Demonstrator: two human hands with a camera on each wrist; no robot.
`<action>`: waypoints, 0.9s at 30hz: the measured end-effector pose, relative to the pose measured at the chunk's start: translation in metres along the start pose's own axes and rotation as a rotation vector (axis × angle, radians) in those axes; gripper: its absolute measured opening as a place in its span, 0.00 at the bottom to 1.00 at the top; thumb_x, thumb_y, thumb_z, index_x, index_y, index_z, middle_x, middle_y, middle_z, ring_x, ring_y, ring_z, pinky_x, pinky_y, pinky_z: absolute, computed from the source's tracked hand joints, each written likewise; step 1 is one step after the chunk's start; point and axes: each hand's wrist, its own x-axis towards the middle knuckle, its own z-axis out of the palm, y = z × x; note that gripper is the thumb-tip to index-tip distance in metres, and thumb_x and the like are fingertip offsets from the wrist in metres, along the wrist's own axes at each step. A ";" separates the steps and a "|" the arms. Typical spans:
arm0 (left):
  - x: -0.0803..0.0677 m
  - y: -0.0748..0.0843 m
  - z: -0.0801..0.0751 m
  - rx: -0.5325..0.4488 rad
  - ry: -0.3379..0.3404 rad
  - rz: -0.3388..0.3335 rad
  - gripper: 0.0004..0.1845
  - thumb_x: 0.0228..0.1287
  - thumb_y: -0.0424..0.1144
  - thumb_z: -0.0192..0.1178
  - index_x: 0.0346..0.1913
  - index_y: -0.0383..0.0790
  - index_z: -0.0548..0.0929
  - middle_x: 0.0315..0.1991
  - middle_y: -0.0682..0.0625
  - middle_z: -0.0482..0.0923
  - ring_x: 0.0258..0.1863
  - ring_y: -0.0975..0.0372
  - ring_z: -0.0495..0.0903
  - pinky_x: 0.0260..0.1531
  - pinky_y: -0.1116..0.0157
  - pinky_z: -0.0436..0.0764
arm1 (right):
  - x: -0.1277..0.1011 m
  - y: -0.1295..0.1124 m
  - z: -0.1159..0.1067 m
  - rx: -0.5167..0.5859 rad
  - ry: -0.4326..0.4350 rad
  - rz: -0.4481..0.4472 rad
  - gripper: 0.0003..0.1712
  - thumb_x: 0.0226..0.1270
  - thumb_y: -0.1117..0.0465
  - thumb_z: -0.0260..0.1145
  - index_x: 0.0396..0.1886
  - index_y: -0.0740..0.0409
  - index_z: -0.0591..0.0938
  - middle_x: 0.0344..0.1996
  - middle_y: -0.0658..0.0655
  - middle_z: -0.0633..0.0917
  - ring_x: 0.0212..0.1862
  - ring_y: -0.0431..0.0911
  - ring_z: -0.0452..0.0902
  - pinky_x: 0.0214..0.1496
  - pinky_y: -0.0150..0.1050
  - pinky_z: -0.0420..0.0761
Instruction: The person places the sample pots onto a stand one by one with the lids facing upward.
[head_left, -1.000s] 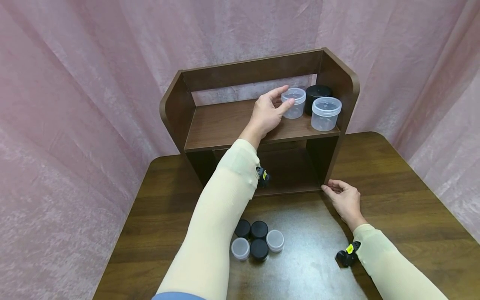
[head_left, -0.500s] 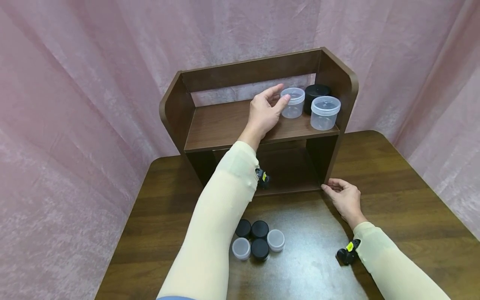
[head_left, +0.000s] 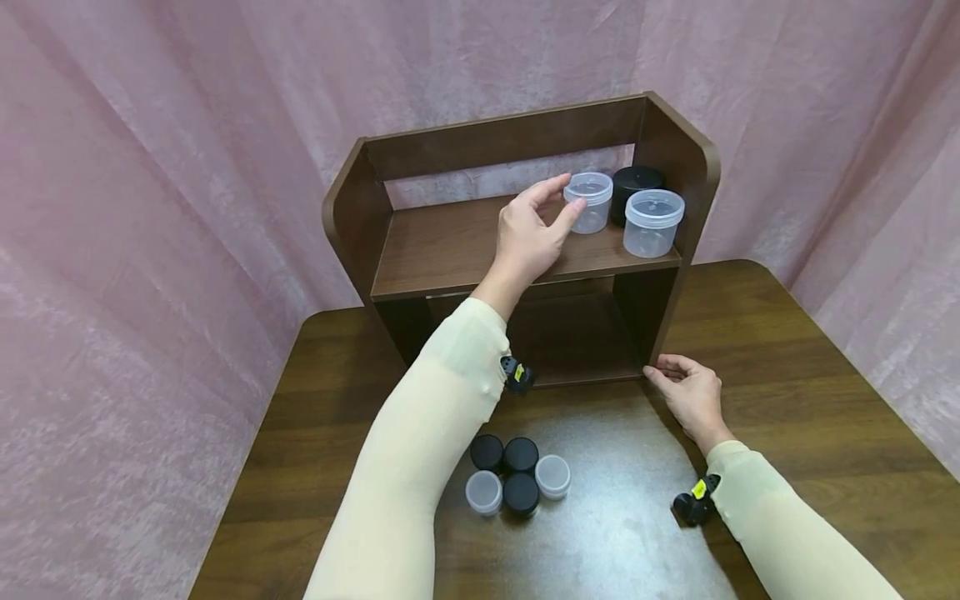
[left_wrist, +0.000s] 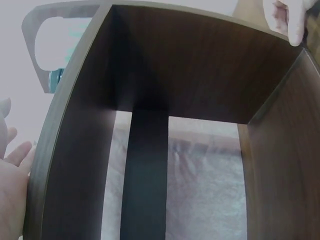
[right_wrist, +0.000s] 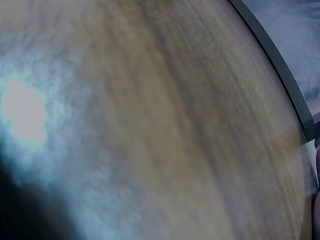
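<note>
Three jars stand at the right end of the upper shelf [head_left: 450, 250]: a small clear jar [head_left: 589, 201], a black jar [head_left: 634, 187] behind, and a larger clear jar [head_left: 652, 222] at the front edge. Left hand [head_left: 528, 229] hovers beside the small clear jar, fingers apart, thumb tip at its wall. Right hand [head_left: 690, 396] rests on the table [head_left: 810, 400], relaxed fingertips touching the shelf unit's lower right corner.

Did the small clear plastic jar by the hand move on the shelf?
No. The small clear plastic jar stays beside the black round jar on the brown wooden shelf, as before.
</note>
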 end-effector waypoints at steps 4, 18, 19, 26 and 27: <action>-0.008 0.001 -0.006 0.005 0.035 0.063 0.21 0.61 0.40 0.66 0.56 0.37 0.81 0.53 0.49 0.79 0.53 0.62 0.78 0.52 0.71 0.75 | 0.001 0.000 0.001 0.000 -0.008 0.009 0.22 0.61 0.49 0.70 0.47 0.59 0.84 0.42 0.59 0.85 0.39 0.35 0.77 0.35 0.20 0.76; -0.057 0.001 -0.035 0.019 0.055 0.217 0.17 0.58 0.36 0.68 0.50 0.36 0.83 0.44 0.45 0.80 0.44 0.55 0.79 0.46 0.67 0.79 | 0.003 0.001 0.001 -0.018 0.001 0.018 0.23 0.60 0.47 0.70 0.47 0.59 0.84 0.42 0.58 0.86 0.40 0.38 0.79 0.35 0.20 0.75; -0.063 0.000 -0.038 0.025 0.041 0.231 0.16 0.58 0.36 0.68 0.49 0.36 0.83 0.43 0.44 0.80 0.43 0.54 0.79 0.45 0.67 0.79 | 0.003 0.001 0.001 -0.016 0.002 0.021 0.23 0.60 0.47 0.71 0.47 0.59 0.84 0.42 0.59 0.86 0.39 0.37 0.78 0.34 0.20 0.75; -0.110 -0.010 -0.061 0.138 -0.140 0.290 0.12 0.59 0.37 0.67 0.45 0.38 0.84 0.40 0.51 0.82 0.40 0.63 0.78 0.42 0.67 0.79 | 0.005 0.001 0.001 -0.009 0.012 -0.002 0.23 0.60 0.48 0.71 0.46 0.59 0.84 0.41 0.59 0.86 0.37 0.33 0.77 0.34 0.19 0.75; -0.116 -0.013 -0.064 0.149 -0.164 0.285 0.11 0.59 0.37 0.67 0.45 0.39 0.85 0.40 0.51 0.82 0.39 0.64 0.78 0.41 0.66 0.79 | 0.005 0.001 0.001 -0.010 0.013 -0.008 0.23 0.60 0.48 0.71 0.46 0.60 0.84 0.41 0.59 0.86 0.37 0.33 0.77 0.34 0.19 0.75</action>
